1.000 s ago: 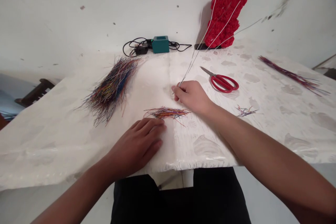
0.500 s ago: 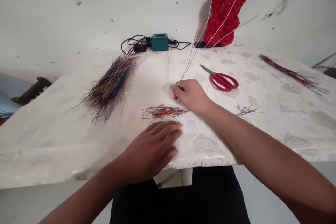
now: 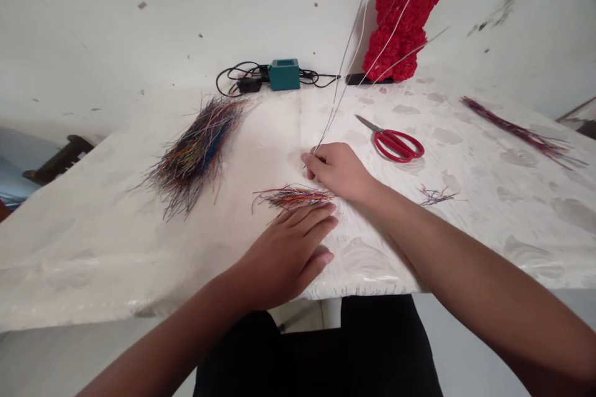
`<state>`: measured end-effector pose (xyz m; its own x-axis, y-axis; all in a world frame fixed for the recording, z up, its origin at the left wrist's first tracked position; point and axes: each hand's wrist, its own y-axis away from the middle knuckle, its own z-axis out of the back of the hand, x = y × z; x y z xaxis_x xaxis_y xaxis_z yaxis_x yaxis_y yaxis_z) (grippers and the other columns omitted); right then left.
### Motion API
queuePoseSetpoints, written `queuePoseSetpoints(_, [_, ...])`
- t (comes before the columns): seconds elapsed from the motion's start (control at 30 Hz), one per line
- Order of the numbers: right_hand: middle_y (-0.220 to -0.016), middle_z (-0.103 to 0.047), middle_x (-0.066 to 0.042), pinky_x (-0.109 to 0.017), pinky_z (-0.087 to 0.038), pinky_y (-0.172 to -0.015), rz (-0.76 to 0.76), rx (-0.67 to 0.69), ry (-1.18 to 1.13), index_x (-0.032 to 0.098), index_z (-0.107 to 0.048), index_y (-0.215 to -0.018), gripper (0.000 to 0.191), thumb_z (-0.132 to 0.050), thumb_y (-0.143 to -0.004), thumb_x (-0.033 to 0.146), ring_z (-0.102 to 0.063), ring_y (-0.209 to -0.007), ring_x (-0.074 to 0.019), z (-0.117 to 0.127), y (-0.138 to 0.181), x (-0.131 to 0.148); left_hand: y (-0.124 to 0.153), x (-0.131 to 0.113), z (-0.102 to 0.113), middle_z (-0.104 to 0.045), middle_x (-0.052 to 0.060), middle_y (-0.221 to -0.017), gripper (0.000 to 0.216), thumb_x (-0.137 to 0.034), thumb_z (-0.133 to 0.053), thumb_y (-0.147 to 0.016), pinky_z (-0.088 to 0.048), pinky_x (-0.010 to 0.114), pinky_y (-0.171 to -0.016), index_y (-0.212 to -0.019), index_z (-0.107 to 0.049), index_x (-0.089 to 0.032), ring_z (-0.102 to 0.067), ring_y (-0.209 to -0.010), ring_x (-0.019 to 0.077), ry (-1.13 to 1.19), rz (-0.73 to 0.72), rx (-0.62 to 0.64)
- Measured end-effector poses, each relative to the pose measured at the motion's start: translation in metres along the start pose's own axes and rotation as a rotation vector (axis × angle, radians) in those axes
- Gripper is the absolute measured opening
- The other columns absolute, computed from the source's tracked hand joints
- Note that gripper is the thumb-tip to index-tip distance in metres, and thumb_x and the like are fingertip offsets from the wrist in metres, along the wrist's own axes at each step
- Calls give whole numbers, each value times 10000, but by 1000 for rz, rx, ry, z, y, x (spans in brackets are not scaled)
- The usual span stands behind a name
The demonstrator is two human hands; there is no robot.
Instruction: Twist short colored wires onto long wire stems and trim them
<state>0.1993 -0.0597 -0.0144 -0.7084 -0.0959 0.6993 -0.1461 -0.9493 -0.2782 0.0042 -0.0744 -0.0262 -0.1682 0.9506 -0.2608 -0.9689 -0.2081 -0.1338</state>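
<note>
Several thin grey and white wires (image 3: 343, 90) fan upward from a pinch of my right hand (image 3: 339, 167), which rests on the table right of centre. Below it lies a small pile of short coloured wires (image 3: 298, 196), mostly orange, red and blue. My left hand (image 3: 293, 248) lies palm down with its fingers stretched out, fingertips at the near edge of that pile. Whether the fingertips press on the wires I cannot tell. Red-handled scissors (image 3: 398, 144) lie beyond my right hand, blades pointing away to the left.
A large bundle of coloured wires (image 3: 195, 155) lies at the left, a thinner bundle (image 3: 516, 127) at the right. Small wire scraps (image 3: 436, 196) sit near my right forearm. By the wall stand a teal box (image 3: 284, 74) with black cables (image 3: 233, 77) and a red flower-like decoration (image 3: 403, 22).
My left hand has slid right and slightly away from me, up to the small wire pile. The wires in my right hand have tilted a little to the left.
</note>
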Motion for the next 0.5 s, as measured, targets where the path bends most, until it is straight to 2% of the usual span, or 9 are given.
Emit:
queuePoseSetpoints(0.2, [-591,-618,-29,-302,-362,-609,-1,21,-23,165,-639,-611,417,-463,-934,362,-527,-572,-144,-2,1,-2,-3,1,0,-408,99,-1534,459,-307,-447,-984,-290,447,-1208,-1410,-443,-137,-321,-1439,223,-13,-19,-4])
queuePoseSetpoints(0.37, [-603,-606,-32,-294,-354,-602,3,51,-28,161,-630,-621,412,-456,-938,359,-524,-584,-141,-3,1,-1,29,0,12,-586,97,-1331,340,-230,-491,-962,-406,423,-1101,-1292,-519,-152,-470,-1303,230,-73,-32,-71])
queuePoseSetpoints(0.43, [-594,-592,-32,-292,-345,-587,-13,65,-22,160,-634,-629,410,-458,-939,363,-514,-573,-139,-3,1,-1,48,6,17,-632,76,-1248,295,-203,-504,-950,-453,413,-1034,-1242,-542,-181,-545,-1199,224,-144,65,-145])
queuePoseSetpoints(0.5, [-592,-586,-31,-291,-340,-579,-19,68,-23,160,-639,-633,408,-460,-937,365,-509,-567,-138,-4,2,0,63,15,20,-618,81,-1275,326,-232,-491,-958,-459,450,-1024,-1281,-519,-199,-551,-1200,250,-245,226,-212])
